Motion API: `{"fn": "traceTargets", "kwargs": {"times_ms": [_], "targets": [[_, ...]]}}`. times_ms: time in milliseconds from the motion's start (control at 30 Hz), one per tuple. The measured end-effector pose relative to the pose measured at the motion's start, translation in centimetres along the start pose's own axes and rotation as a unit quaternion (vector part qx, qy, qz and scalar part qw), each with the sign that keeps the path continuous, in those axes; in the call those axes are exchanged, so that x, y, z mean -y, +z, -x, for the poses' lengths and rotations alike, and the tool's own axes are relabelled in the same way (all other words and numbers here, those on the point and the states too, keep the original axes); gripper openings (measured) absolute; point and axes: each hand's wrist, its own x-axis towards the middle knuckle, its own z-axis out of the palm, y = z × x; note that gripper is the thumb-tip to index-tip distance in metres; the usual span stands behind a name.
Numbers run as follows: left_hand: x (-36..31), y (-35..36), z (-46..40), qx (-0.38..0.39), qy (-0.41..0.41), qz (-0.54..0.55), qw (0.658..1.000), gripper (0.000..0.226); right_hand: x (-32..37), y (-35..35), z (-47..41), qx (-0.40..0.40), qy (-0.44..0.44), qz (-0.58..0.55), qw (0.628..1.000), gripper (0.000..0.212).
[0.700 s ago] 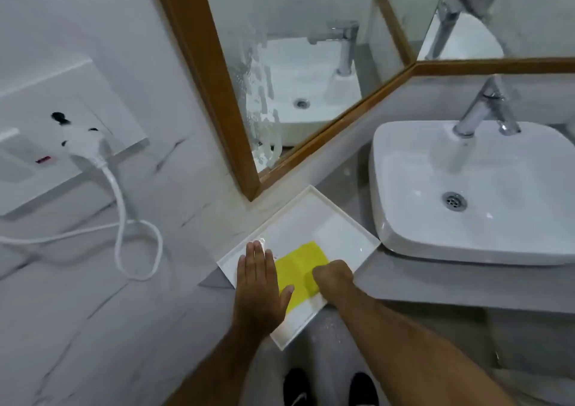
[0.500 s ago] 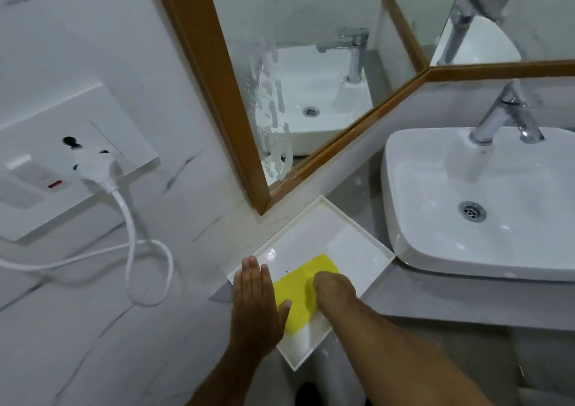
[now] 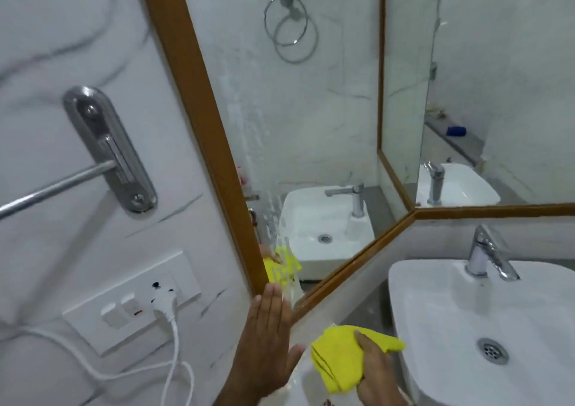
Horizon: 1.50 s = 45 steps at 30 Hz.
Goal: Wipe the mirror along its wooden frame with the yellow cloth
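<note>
A mirror (image 3: 305, 119) with a wooden frame (image 3: 202, 119) hangs on the marble wall; wet streaks run down the glass near its left edge. My right hand (image 3: 376, 374) grips a crumpled yellow cloth (image 3: 339, 359), held above the counter just below the mirror's bottom corner. My left hand (image 3: 267, 340) is flat with fingers together, its fingertips reaching the lower left corner of the frame. The cloth's yellow reflection shows in the glass above my left hand.
A white basin (image 3: 466, 327) with a chrome tap (image 3: 485, 253) sits to the right. On the left wall are a switch plate (image 3: 124, 309) with a white plug and cord (image 3: 168, 327) and a chrome towel bar (image 3: 102, 153). A second mirror panel (image 3: 497, 78) meets the first at the corner.
My right hand has lifted the yellow cloth out of the white tray. My left hand rose from the tray to the mirror's lower corner. The view tilted upward.
</note>
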Motion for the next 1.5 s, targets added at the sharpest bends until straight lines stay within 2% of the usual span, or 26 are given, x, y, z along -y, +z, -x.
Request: {"fn": "traceTargets", "kwargs": {"times_ms": [33, 67, 100, 133, 167, 200, 233, 267, 300, 333, 367, 433, 500, 567, 700, 733, 800, 867, 933, 1000, 1033, 1167, 1300, 1400, 1500], "targets": [[0.4, -1.3, -1.5, -0.018, 0.005, -0.009, 1.0, 0.084, 2.4, 2.4, -2.4, 0.198, -0.141, -0.027, 0.97, 0.109], [1.2, -3.4, -3.4, -0.033, 0.007, -0.016, 0.999, 0.083, 5.1, 5.0, -4.0, 0.337, -0.139, -0.095, 0.926, 0.091], [2.1, -5.9, -5.4, -0.057, 0.014, -0.025, 0.998, 0.082, 7.9, 7.7, -4.7, 0.411, -0.107, -0.109, 0.899, 0.06], [3.0, -8.1, -7.2, -0.091, 0.015, -0.038, 0.995, 0.082, 10.0, 9.3, -5.0, 0.378, -0.117, -0.104, 0.912, 0.048], [4.3, -11.0, -9.4, -0.117, 0.021, -0.054, 0.991, 0.083, 12.4, 11.1, -5.5, 0.291, -0.184, -0.041, 0.938, 0.051], [5.4, -13.7, -11.3, -0.144, 0.029, -0.067, 0.987, 0.084, 13.8, 11.6, -6.8, 0.091, -0.216, 0.026, 0.972, 0.051], [6.6, -16.6, -13.1, -0.181, 0.038, -0.084, 0.979, 0.086, 14.3, 12.9, -8.4, -0.047, -0.173, 0.177, 0.968, 0.041], [8.1, -20.0, -14.7, -0.213, 0.047, -0.104, 0.97, 0.088, 16.1, 14.6, -9.2, -0.183, -0.182, 0.237, 0.937, 0.031], [9.5, -23.2, -16.2, -0.239, 0.05, -0.121, 0.962, 0.087, 17.7, 16.4, -9.8, -0.237, -0.21, 0.234, 0.919, 0.02], [10.9, -26.5, -17.6, -0.266, 0.048, -0.141, 0.952, 0.086, 19.4, 19.8, -10.3, -0.233, -0.235, 0.176, 0.927, 0.011], [12.4, -29.9, -18.9, -0.286, 0.042, -0.163, 0.943, 0.085, 21.2, 23.6, -11.1, -0.245, -0.265, 0.165, 0.918, 0.016], [16.0, -36.8, -21.0, -0.309, 0.015, -0.219, 0.925, 0.085, 24.5, 29.8, -12.3, -0.196, -0.317, 0.156, 0.915, 0.024], [19.3, -42.6, -22.4, -0.285, -0.021, -0.268, 0.92, 0.088, 27.4, 34.6, -13.0, -0.158, -0.384, 0.147, 0.898, 0.027], [22.8, -47.5, -23.2, -0.257, -0.032, -0.33, 0.908, 0.091, 30.2, 39.4, -13.8, -0.127, -0.407, 0.179, 0.887, 0.015], [27.5, -53.1, -24.4, -0.21, -0.018, -0.431, 0.877, 0.105, 35.0, 46.5, -17.1, -0.121, -0.483, 0.254, 0.829, 0.019], [28.0, -53.6, -24.7, -0.204, -0.015, -0.428, 0.88, 0.109, 35.7, 47.8, -17.9, -0.122, -0.499, 0.289, 0.808, 0.014], [28.6, -54.2, -25.4, -0.199, -0.004, -0.415, 0.888, 0.113, 36.8, 49.9, -19.9, -0.118, -0.523, 0.358, 0.764, 0.04], [28.6, -54.2, -25.5, -0.197, 0.003, -0.41, 0.89, 0.116, 36.7, 51.5, -22.2, -0.106, -0.501, 0.464, 0.723, 0.058], [28.9, -54.2, -25.5, -0.2, 0.003, -0.412, 0.889, 0.118, 35.1, 52.9, -24.7, -0.144, -0.481, 0.566, 0.654, 0.06], [28.7, -54.1, -25.6, -0.2, 0.007, -0.418, 0.886, 0.118, 33.7, 53.5, -25.6, -0.184, -0.509, 0.599, 0.591, 0.059], [28.7, -54.1, -25.5, -0.2, 0.007, -0.421, 0.885, 0.119, 32.9, 53.6, -26.0, -0.18, -0.536, 0.597, 0.569, 0.059], [28.5, -54.3, -25.4, -0.195, 0.013, -0.418, 0.887, 0.125, 31.5, 52.7, -25.6, -0.103, -0.602, 0.613, 0.5, 0.061], [27.9, -53.6, -25.6, -0.186, 0.002, -0.39, 0.902, 0.151, 29.2, 51.7, -24.0, -0.021, -0.622, 0.653, 0.432, 0.062], [27.5, -53.0, -25.7, -0.202, 0.008, -0.366, 0.908, 0.155, 28.3, 50.3, -23.2, 0.039, -0.626, 0.683, 0.373, 0.066], [27.5, -52.4, -25.3, -0.212, 0.018, -0.363, 0.907, 0.153, 28.8, 49.2, -23.1, 0.089, -0.618, 0.693, 0.359, 0.069]]}}
